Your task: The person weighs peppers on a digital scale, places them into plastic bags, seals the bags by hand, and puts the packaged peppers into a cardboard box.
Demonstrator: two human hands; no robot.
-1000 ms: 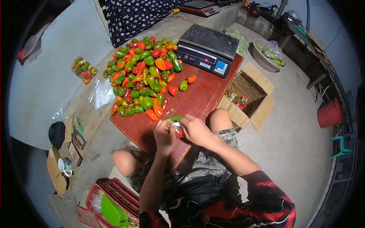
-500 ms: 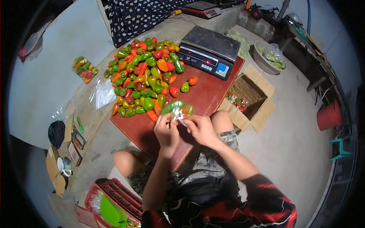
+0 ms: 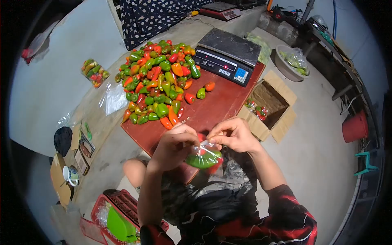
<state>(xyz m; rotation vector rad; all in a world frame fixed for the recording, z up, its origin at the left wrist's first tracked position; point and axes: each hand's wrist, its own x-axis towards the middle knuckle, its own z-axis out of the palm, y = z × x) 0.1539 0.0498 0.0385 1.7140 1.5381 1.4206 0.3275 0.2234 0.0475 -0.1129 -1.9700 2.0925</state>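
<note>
Pinched in the grip of both hands is the gathered neck of a small clear plastic bag of green and red peppers. The plastic is grasped by the left hand and the right hand, with the fingertips close together. The bag is held at the near corner of a red wooden surface, by the camouflage-patterned shorts; whether the surface is touched by it cannot be told. To the near left of the surface, a bright green plastic piece is held in a red slatted plastic basket.

The surface's left side is covered by a heap of glossy green, red and orange peppers; three loose peppers lie toward its middle. Just off its right edge, packed peppers are contained in an open brown cardboard box. Off its left edge, flat clear plastic bags are laid near a filled clear bag of peppers.

Its far right corner is occupied by a black digital scale. Beyond that corner, green produce and plastic are held in a round grey tub; a red-sided scale is set on a ledge past the far edge.
</note>
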